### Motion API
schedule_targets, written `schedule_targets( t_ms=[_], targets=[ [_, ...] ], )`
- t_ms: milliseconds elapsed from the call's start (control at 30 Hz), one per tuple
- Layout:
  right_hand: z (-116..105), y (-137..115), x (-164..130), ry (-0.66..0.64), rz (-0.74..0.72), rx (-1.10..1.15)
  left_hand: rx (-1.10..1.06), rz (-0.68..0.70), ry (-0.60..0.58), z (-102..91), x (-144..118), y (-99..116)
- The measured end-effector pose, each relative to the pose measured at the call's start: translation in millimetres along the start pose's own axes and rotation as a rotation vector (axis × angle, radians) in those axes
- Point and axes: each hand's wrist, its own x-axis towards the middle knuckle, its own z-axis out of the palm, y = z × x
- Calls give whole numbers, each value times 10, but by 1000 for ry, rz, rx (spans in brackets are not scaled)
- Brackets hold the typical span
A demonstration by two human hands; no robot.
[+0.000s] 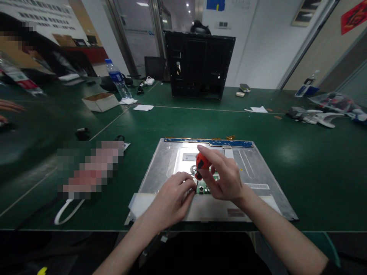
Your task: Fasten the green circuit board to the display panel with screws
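A flat metal display panel [252, 168] lies back side up on the green table, with a blue circuit strip [209, 142] along its far edge. My right hand [226, 177] grips a screwdriver with an orange and black handle [202, 164], held upright with its tip down on a small green circuit board [204, 188] near the panel's middle. My left hand [172, 198] rests on the panel just left of that board, fingertips touching the spot beside the screwdriver tip. The board is mostly hidden by both hands.
A black metal chassis [199, 65] stands upright at the back. A water bottle [117, 78] and a small cardboard box [100, 102] sit back left. Plastic parts and bags [318, 116] lie at right. Another person's hand [10, 107] shows at far left. A white cable [67, 212] lies front left.
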Motion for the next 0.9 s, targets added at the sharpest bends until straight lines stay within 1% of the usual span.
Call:
schedule_targets(
  t_ms=[167, 300, 500, 633, 900],
  targets=[
    [45, 9, -8, 64, -8, -32, 4, 19, 17, 15, 5, -23],
    [50, 27, -25, 54, -10, -22, -1, 30, 20, 1, 11, -14],
    [20, 27, -20, -1, -12, 86, -7, -3, -1, -12, 0, 9],
    [15, 25, -23, -1, 0, 62, -7, -10, -16, -3, 4, 1],
    [24, 37, -27, 18, 9, 5, -1, 3, 1, -4, 24, 5]
  ],
)
